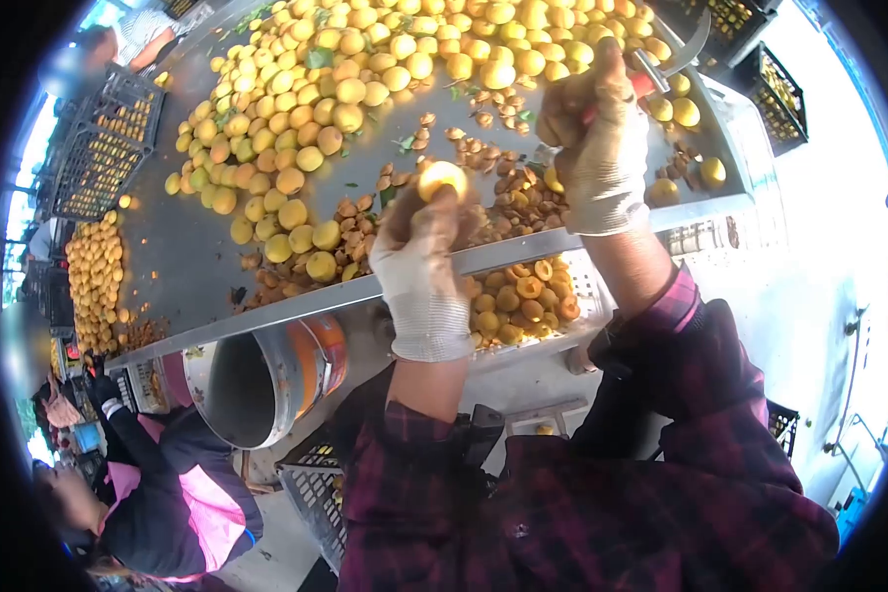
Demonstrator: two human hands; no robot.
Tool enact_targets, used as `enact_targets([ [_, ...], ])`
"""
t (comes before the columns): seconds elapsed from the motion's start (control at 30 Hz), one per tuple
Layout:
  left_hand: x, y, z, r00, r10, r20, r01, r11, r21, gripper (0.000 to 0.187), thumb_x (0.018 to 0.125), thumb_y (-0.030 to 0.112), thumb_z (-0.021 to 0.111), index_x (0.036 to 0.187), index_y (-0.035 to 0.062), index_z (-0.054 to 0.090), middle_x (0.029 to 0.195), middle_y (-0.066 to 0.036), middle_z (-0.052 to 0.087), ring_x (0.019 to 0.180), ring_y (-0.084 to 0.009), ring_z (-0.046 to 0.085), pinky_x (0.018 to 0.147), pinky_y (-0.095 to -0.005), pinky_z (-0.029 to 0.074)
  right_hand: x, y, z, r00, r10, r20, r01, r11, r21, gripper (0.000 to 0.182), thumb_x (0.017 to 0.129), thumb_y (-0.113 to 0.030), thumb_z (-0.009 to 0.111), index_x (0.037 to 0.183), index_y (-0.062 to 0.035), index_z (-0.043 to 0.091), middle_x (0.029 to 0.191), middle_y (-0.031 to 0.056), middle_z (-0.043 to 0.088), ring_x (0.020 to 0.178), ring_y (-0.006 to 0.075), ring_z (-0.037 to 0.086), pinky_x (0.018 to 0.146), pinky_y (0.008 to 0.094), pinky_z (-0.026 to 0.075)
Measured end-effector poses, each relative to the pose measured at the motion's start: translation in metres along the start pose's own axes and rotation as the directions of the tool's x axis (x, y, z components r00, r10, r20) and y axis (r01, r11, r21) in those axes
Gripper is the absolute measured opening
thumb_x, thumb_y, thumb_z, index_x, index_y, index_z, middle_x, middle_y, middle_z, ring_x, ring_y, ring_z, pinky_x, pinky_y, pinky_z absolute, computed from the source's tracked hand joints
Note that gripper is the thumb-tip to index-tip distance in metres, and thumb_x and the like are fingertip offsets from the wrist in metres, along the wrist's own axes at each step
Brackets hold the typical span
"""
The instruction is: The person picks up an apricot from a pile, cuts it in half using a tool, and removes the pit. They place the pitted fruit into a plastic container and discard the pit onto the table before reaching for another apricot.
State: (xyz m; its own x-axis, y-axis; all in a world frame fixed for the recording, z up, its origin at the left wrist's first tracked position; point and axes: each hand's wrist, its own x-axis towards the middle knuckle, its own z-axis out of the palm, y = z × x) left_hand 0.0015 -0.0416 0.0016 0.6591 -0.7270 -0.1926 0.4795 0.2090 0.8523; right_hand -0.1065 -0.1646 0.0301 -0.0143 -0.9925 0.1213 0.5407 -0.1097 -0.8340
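My left hand (pixel 424 276), in a white glove with bare fingertips, pinches a yellow apricot (pixel 442 179) above the near edge of the metal table (pixel 365 288). My right hand (pixel 610 158), gloved the same way, is raised further right and closed around the red handle of a knife (pixel 691 47). Its curved blade points away from the apricot, up and right. Brown apricot pits (pixel 523 202) lie on the table behind and between my hands. Below the edge, a white crate (pixel 587 286) holds apricot halves (pixel 528 288).
A large heap of whole apricots (pixel 306 109) covers the table's far side. A round bucket (pixel 266 385) stands under the edge at left. Black crates (pixel 109 148) are at far left, more at upper right. A person in black and pink (pixel 183 483) works at lower left.
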Motion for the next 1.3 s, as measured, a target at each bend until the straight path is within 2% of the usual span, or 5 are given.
enact_targets([
  [0.13,-0.021,0.011,-0.015,0.925,-0.098,0.368,-0.226,0.637,0.737,0.039,0.084,0.012,0.072,0.119,-0.0035,0.064,0.095,-0.01,0.072,0.071,-0.0152,0.067,0.069,-0.0287,0.055,-0.001,-0.002,-0.002,0.975,0.055,0.214,-0.035,0.995,-0.097,0.05,0.091,-0.054,0.067,0.072,-0.0098,0.053,0.059,0.002,0.046,0.047,0.0109,0.034,0.046,0.0279,0.026],
  [0.7,-0.057,0.04,-0.041,0.783,-0.353,0.512,-0.46,0.225,0.859,0.038,0.089,0.031,0.062,0.117,0.0052,0.058,0.107,-0.017,0.067,0.099,-0.0358,0.066,0.087,-0.0469,0.051,-0.011,0.056,0.127,0.687,0.572,0.447,0.183,0.46,-0.869,0.028,0.082,-0.024,0.075,0.103,-0.0065,0.074,0.076,0.0031,0.067,0.066,0.0093,0.06,0.06,0.0263,0.048],
  [0.97,-0.043,0.068,-0.056,0.797,-0.385,0.465,-0.401,0.238,0.885,0.036,0.09,0.03,0.062,0.115,0.0055,0.059,0.103,-0.015,0.068,0.097,-0.0343,0.067,0.083,-0.0454,0.053,0.005,0.172,0.207,0.368,0.693,0.62,0.877,-0.036,-0.48,0.059,0.083,-0.035,0.07,0.138,-0.0235,0.054,0.117,0.0129,0.068,0.108,0.0311,0.066,0.09,0.0414,0.053],
  [1.2,-0.038,0.084,-0.072,0.886,-0.162,0.434,-0.358,0.357,0.863,0.03,0.089,0.028,0.063,0.106,0.0032,0.06,0.101,-0.016,0.068,0.094,-0.0368,0.066,0.08,-0.0481,0.052,-0.001,0.155,0.19,0.463,0.558,0.689,0.743,0.18,-0.645,0.065,0.077,-0.043,0.076,0.133,-0.0147,0.059,0.113,0.0165,0.067,0.103,0.0353,0.065,0.09,0.0426,0.051],
  [1.3,-0.031,0.086,-0.082,0.904,0.367,0.218,-0.426,0.73,0.535,0.043,0.086,0.014,0.074,0.122,-0.0049,0.061,0.113,-0.02,0.067,0.105,-0.0307,0.067,0.088,-0.037,0.053,-0.022,0.088,0.18,0.585,0.558,0.588,0.459,0.37,-0.808,0.053,0.073,-0.029,0.083,0.121,-0.0129,0.068,0.092,0.0066,0.069,0.083,0.0183,0.065,0.075,0.0326,0.052],
])
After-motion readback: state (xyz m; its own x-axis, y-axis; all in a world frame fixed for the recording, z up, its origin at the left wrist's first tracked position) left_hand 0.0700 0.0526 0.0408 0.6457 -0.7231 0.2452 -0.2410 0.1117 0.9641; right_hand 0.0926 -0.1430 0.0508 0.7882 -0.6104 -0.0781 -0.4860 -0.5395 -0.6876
